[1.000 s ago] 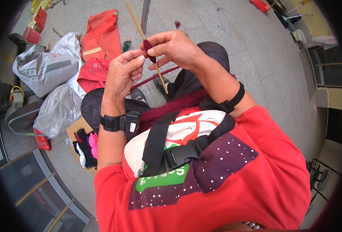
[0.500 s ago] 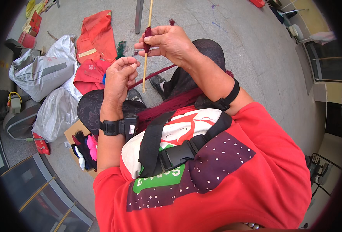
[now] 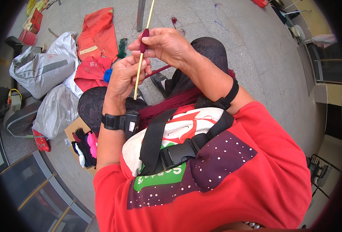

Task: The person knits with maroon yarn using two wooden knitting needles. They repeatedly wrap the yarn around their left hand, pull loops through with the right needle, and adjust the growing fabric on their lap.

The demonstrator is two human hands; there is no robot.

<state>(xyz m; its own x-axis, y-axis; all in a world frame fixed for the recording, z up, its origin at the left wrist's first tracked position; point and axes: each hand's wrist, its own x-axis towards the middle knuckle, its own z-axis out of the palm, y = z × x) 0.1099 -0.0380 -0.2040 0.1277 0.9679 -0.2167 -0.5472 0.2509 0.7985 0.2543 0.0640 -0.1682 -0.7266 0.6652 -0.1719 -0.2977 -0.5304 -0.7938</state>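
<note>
My right hand (image 3: 170, 46) holds a thin pale wooden stick (image 3: 150, 17) by the spindle-shaped wad of maroon yarn (image 3: 144, 40) wound round it, thumb on top and fingers behind. Below it, my left hand (image 3: 124, 77) is closed, fingertips bunched against the lower part of the stick. What those fingers pinch is too small to make out. The stick's lower end sticks out past the left fingers. A taut maroon strand (image 3: 160, 71) runs behind the left hand. Across my lap spreads a loose hank of maroon yarn (image 3: 169, 105), partly hidden by the right forearm and a strap.
White sacks (image 3: 43, 71) and a clear plastic bag (image 3: 59, 116) lie to the left, by red cloth (image 3: 97, 36). A cardboard box (image 3: 76, 125) with coloured yarn bundles stands beside my left knee. A metal leg (image 3: 141, 15) rises ahead. Yarn scraps (image 3: 174, 21) dot the floor.
My left hand has moved up and right, against the stick and close to the right hand. The stick has shifted slightly left and down, its lower end tipping further left.
</note>
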